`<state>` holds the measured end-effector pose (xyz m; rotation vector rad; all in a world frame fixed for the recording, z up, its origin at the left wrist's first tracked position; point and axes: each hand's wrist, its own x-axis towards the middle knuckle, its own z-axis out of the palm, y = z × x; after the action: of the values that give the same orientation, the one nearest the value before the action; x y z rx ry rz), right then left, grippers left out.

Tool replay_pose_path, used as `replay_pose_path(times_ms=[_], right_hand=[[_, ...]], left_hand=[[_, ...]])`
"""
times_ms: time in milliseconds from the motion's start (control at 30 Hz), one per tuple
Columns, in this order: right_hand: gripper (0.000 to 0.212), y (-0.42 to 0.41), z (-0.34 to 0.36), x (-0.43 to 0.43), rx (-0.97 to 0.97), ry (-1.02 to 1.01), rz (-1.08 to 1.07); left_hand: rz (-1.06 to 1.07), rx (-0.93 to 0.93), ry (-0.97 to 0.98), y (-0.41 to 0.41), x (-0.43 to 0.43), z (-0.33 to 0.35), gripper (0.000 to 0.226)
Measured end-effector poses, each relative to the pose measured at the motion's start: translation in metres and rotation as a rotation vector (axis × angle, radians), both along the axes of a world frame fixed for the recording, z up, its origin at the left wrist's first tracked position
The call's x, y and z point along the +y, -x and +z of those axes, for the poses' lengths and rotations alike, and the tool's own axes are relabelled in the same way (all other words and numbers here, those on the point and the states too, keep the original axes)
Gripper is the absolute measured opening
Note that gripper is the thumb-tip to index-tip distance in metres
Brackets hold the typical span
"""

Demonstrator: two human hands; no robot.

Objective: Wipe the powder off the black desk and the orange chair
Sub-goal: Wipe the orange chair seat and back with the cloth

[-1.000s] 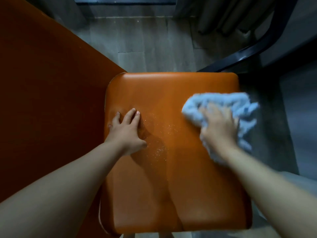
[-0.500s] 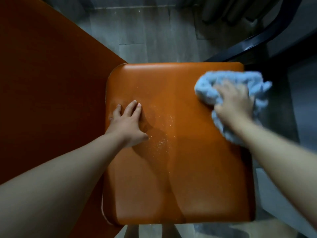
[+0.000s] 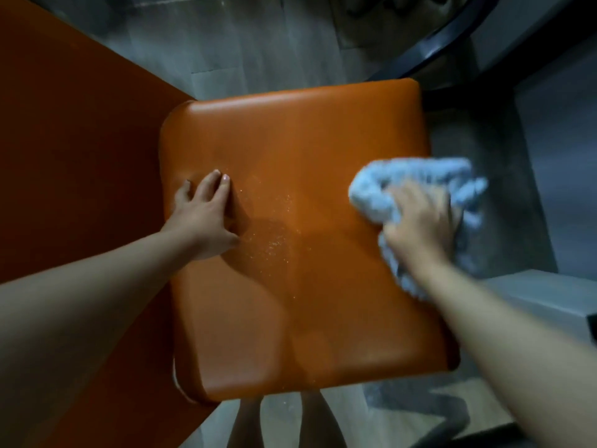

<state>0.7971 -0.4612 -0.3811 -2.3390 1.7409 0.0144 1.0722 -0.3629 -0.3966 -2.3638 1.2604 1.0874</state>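
The orange chair seat (image 3: 323, 140) fills the middle of the view, and its orange backrest (image 3: 80, 156) stands at the left side. The left hand (image 3: 203, 218) lies flat on the left part of the seat. Its fingers are straight and point to the far side, so its grip is released and holds nothing.

Just to the right of this hand, a scatter of pale powder (image 3: 274, 244) lies on the seat, from beside the fingertips down to beside the thumb.

The right hand (image 3: 420, 221) is at the right edge of the seat, on top of a fluffy light blue cloth (image 3: 381, 189). This hand is blurred, but its fingers look bent into the folds, so the grip is grasping the cloth. The cloth lies partly on the seat and partly hangs over the right edge. The cloth is well apart from the powder.

Around the chair there is a grey tiled floor (image 3: 242, 43). At the far right runs a black curved bar (image 3: 429, 50); I cannot tell what it belongs to. The person's bare legs (image 3: 245, 425) show below the near edge of the seat.
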Motion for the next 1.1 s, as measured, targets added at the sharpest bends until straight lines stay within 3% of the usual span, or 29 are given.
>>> replay_pose_path(times_ms=[133, 233, 367, 467, 600, 700, 833, 900, 1000, 1100], right_hand=[[0.04, 0.04, 0.015, 0.09, 0.006, -0.057, 0.063], [0.037, 0.021, 0.01, 0.038, 0.005, 0.003, 0.078], [0.042, -0.015, -0.007, -0.04, -0.011, 0.005, -0.119], [0.04, 0.001, 0.001, 0.025, 0.025, -0.013, -0.087], [0.042, 0.041, 0.024, 0.147, 0.11, -0.164, 0.151], [0.045, 0.025, 0.012, 0.101, 0.09, -0.106, 0.168], [0.043, -0.023, -0.01, -0.033, 0.051, -0.013, -0.132], [0.042, -0.034, -0.01, -0.055, 0.049, -0.002, -0.187], [0.039, -0.015, -0.006, 0.005, 0.099, -0.02, -0.101], [0.038, 0.014, 0.012, 0.106, 0.125, -0.118, 0.118]], left_hand=[[-0.001, 0.037, -0.042, -0.006, -0.003, 0.008, 0.098], [-0.016, 0.021, -0.035, -0.008, -0.004, 0.005, 0.098], [-0.022, 0.004, -0.029, -0.01, -0.003, 0.002, 0.098], [-0.026, 0.019, -0.026, -0.009, -0.003, 0.003, 0.099], [-0.038, 0.022, -0.037, -0.008, 0.001, 0.003, 0.1], [-0.051, 0.008, -0.036, -0.008, 0.002, 0.001, 0.101], [-0.059, 0.016, -0.04, -0.009, 0.001, 0.003, 0.101], [-0.062, 0.017, -0.05, -0.009, 0.001, 0.006, 0.1], [-0.061, 0.041, -0.063, -0.009, -0.001, 0.009, 0.1], [-0.088, 0.037, -0.092, -0.008, -0.001, 0.01, 0.1]])
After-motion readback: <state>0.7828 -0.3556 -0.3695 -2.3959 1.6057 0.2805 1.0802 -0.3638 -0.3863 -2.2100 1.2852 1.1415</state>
